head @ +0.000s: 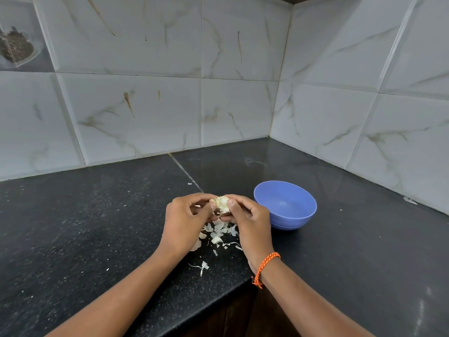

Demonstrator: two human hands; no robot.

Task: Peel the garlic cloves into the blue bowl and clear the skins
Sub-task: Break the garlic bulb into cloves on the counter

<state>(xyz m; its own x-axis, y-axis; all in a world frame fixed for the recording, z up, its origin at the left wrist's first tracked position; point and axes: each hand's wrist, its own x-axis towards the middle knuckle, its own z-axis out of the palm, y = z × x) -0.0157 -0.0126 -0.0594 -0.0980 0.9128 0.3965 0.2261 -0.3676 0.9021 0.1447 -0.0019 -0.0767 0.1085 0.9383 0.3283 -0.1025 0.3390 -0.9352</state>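
Both hands (187, 221) (250, 223) round garlic (221, 204) — underside hidden

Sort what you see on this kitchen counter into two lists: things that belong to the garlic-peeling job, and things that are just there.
Part of the job:
garlic, held by the left hand and right hand
blue bowl
skins on the counter

Just there:
orange wristband
tiled wall
picture tile
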